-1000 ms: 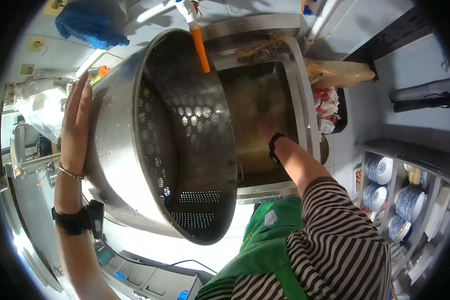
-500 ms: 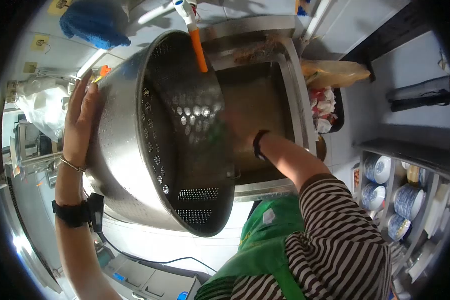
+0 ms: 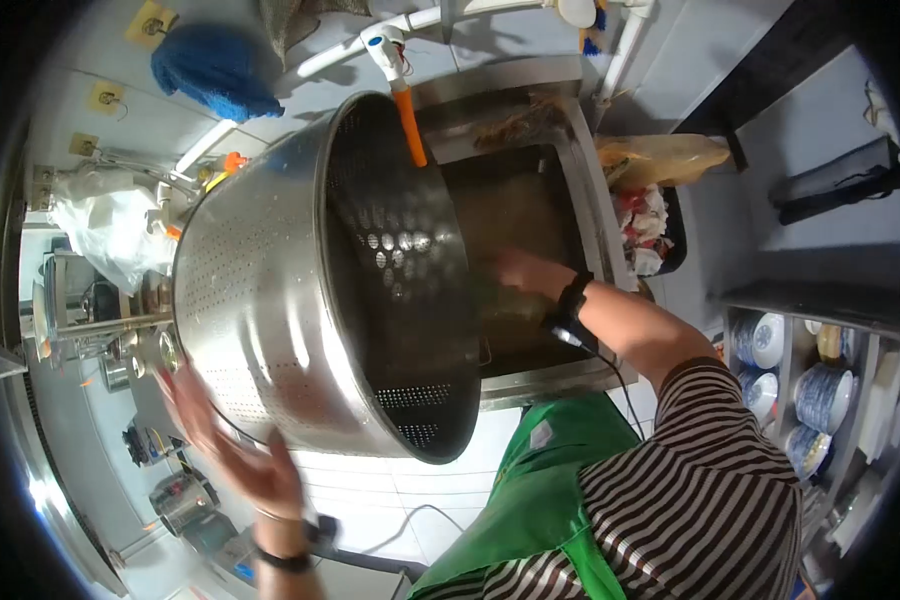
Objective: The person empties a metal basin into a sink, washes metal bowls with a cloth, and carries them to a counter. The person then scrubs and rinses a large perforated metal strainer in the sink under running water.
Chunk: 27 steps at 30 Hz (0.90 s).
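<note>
A large perforated steel drum (image 3: 260,290) lies tilted on its side, its open mouth facing right over the sink (image 3: 588,190). My left hand (image 3: 235,440) is at the lower left of the drum, fingers spread and blurred, holding nothing; whether it touches the drum is unclear. My right hand (image 3: 520,272) is over the murky water (image 3: 515,215) by the drum's rim. Its fingers are blurred and partly hidden. An orange spout (image 3: 408,125) on a white tap hangs in front of the drum's upper rim.
Behind the sink, a blue cloth (image 3: 213,72) hangs on the wall. A black bin (image 3: 676,230) with crumpled waste and a yellowish bag (image 3: 665,160) stand to the right. Shelves at lower right hold stacked patterned bowls (image 3: 823,402). A clear plastic bag (image 3: 110,220) hangs at left.
My left hand has left the drum's upper side and moved down and right. My right hand went left toward the rim, then slightly back right. The view has shifted and more of the drum's perforated side shows.
</note>
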Each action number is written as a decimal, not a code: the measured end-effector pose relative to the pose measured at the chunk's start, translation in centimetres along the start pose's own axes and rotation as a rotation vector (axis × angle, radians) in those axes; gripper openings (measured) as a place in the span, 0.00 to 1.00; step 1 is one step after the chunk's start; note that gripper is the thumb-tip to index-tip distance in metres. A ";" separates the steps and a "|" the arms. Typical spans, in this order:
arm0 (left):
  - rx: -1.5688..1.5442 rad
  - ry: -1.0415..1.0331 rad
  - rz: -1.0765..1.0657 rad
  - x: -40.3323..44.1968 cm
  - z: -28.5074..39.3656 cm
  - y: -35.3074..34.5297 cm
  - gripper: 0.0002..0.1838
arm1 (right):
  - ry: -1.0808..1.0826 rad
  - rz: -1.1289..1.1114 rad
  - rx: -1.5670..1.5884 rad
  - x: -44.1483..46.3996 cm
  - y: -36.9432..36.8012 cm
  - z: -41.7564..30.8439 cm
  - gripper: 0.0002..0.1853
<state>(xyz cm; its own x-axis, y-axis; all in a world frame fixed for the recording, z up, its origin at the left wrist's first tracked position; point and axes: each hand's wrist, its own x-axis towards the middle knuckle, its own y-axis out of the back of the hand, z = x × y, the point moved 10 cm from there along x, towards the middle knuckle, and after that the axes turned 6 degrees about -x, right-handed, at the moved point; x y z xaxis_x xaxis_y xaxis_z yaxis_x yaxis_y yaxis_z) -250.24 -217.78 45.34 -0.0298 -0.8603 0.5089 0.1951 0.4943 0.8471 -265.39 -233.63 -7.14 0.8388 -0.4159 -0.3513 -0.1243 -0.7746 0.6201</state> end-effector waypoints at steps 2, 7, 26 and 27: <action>0.088 0.013 -0.094 -7.3 1.8 -1.6 0.34 | 0.106 0.133 0.527 -0.2 2.9 -7.3 0.18; 0.011 0.135 -0.125 -13.4 3.8 -6.2 0.35 | 0.461 0.291 0.129 -0.2 1.7 -23.2 0.19; 0.171 0.097 -0.258 2.5 0.7 -6.8 0.34 | 0.475 0.378 0.181 0.3 -4.0 -15.8 0.22; 0.133 0.100 -0.257 3.7 0.6 -7.1 0.34 | 0.503 0.363 0.218 0.3 -3.8 -14.9 0.22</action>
<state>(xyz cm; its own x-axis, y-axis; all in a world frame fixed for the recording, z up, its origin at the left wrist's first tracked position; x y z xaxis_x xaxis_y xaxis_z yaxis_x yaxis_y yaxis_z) -252.30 -224.39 41.23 0.0361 -0.9641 0.2630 0.0633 0.2649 0.9622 -256.74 -223.71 0.86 0.8621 -0.4364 0.2575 -0.5064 -0.7275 0.4628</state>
